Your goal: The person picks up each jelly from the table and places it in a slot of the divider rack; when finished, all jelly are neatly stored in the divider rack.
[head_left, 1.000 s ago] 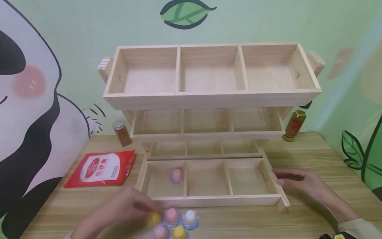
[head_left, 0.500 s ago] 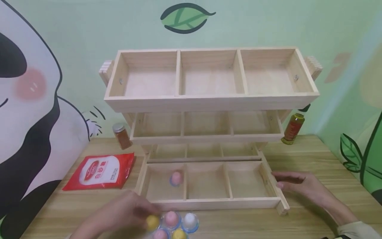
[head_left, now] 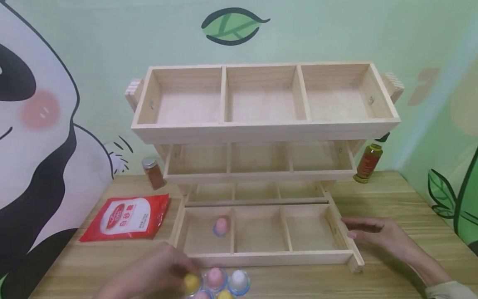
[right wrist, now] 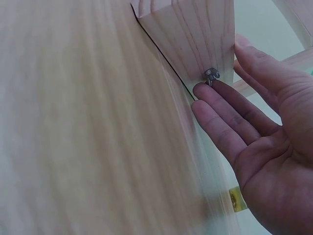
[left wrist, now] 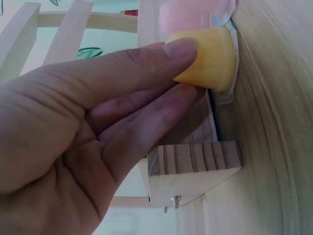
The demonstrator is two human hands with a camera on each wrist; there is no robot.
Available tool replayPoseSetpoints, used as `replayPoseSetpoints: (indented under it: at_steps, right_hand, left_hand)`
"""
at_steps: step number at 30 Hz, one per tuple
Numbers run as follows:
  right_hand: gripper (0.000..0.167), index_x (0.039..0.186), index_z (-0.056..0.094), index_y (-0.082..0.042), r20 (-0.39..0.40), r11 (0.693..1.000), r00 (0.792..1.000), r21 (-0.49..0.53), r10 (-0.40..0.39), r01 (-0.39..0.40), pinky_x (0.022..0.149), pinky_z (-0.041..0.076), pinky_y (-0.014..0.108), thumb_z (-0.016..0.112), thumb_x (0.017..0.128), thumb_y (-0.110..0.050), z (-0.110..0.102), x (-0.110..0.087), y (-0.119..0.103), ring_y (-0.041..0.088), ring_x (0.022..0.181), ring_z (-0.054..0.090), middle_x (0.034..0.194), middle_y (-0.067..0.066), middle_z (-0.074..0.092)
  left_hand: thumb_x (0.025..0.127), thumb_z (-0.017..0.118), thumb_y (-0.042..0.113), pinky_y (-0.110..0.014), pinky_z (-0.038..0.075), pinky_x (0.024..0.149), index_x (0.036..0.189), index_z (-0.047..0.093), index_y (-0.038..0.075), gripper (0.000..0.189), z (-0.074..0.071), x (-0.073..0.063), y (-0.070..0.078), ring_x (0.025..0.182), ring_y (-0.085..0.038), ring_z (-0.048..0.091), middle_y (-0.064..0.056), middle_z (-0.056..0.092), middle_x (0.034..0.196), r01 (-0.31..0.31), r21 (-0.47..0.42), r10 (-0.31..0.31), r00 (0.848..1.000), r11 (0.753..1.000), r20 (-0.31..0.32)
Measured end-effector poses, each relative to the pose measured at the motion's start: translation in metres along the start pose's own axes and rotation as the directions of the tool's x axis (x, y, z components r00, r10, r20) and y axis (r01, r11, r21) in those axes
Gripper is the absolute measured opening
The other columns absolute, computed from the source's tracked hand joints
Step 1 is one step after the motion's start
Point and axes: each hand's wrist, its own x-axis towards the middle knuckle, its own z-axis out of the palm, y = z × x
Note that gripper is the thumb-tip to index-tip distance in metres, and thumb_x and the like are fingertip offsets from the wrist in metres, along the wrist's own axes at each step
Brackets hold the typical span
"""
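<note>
My left hand (head_left: pixel 157 265) pinches a yellow jelly cup (left wrist: pixel 210 58) between thumb and fingers, at the left of a small cluster on the table. Beside it sit a pink jelly cup (head_left: pixel 215 278), a white one (head_left: pixel 239 281) and others cut off by the lower frame edge. Behind them stands a three-tier wooden rack (head_left: pixel 265 133) with divided trays. One pink jelly cup (head_left: pixel 222 226) lies in the front left compartment of the bottom tray. My right hand (head_left: pixel 384 236) touches the rack's lower right side, its fingers extended near a bolt (right wrist: pixel 212 74) in the right wrist view.
A red and white packet (head_left: pixel 127 218) lies left of the rack. Behind that is a small jar (head_left: pixel 153 174) with a silver lid. A bottle with a dark cap (head_left: pixel 367 164) stands at the back right, near the painted wall (head_left: pixel 306 33).
The head view has tilted slightly upward, so the scene sits lower in the frame. The left hand stays at the yellow jelly cup, and the right hand keeps its place against the rack.
</note>
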Motion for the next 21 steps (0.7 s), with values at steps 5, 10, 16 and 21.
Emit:
replayPoseSetpoints:
  at_steps: [5, 10, 16, 21]
  right_hand:
    - [0.041, 0.138, 0.072, -0.011, -0.003, 1.000, 1.000, 0.001, -0.001, 0.001, 0.092, 0.049, 0.021, 0.075, 0.101, -0.030, -0.0007, 0.0002, 0.0004, -0.006, 0.117, 0.058, 0.138, 0.010, 0.069]
    - [0.041, 0.138, 0.071, -0.011, -0.002, 1.000, 1.000, -0.009, 0.000, 0.000, 0.092, 0.049, 0.022, 0.075, 0.102, -0.030, -0.0016, 0.0007, 0.0004, -0.007, 0.117, 0.057, 0.139, 0.011, 0.069]
    - [0.040, 0.137, 0.072, -0.012, -0.007, 1.000, 1.000, -0.004, -0.007, 0.007, 0.092, 0.049, 0.022, 0.075, 0.102, -0.030, -0.0012, 0.0009, 0.0003, -0.007, 0.117, 0.058, 0.138, 0.009, 0.070]
    - [0.039, 0.136, 0.072, -0.010, -0.006, 0.999, 0.999, 0.013, -0.032, 0.032, 0.092, 0.050, 0.022, 0.075, 0.102, -0.027, -0.0007, 0.0000, 0.0015, -0.005, 0.117, 0.060, 0.136, 0.010, 0.070]
  left_hand:
    - [0.087, 0.090, 0.023, -0.037, 0.064, 0.082, 0.107, 0.084, 0.028, 0.021, 0.0008, -0.0008, 0.0016, 0.100, -0.022, 0.070, 0.007, 0.076, 0.115, 0.019, -0.014, -0.019, 1.000, 1.000, -0.006]
    - [0.087, 0.091, 0.022, -0.037, 0.064, 0.081, 0.106, 0.084, 0.027, 0.021, 0.0000, -0.0009, 0.0045, 0.096, -0.019, 0.072, 0.007, 0.077, 0.111, 0.017, 0.002, -0.017, 1.000, 1.000, -0.009]
    - [0.087, 0.090, 0.023, -0.035, 0.064, 0.081, 0.107, 0.084, 0.027, 0.022, -0.0025, -0.0059, 0.0081, 0.096, -0.022, 0.070, 0.007, 0.077, 0.105, 0.051, 0.006, -0.051, 0.999, 0.999, -0.014]
    - [0.088, 0.090, 0.025, -0.035, 0.064, 0.079, 0.110, 0.084, 0.027, 0.023, -0.0080, -0.0097, 0.0102, 0.093, -0.023, 0.070, 0.006, 0.077, 0.102, 0.092, -0.003, -0.092, 0.995, 0.996, -0.036]
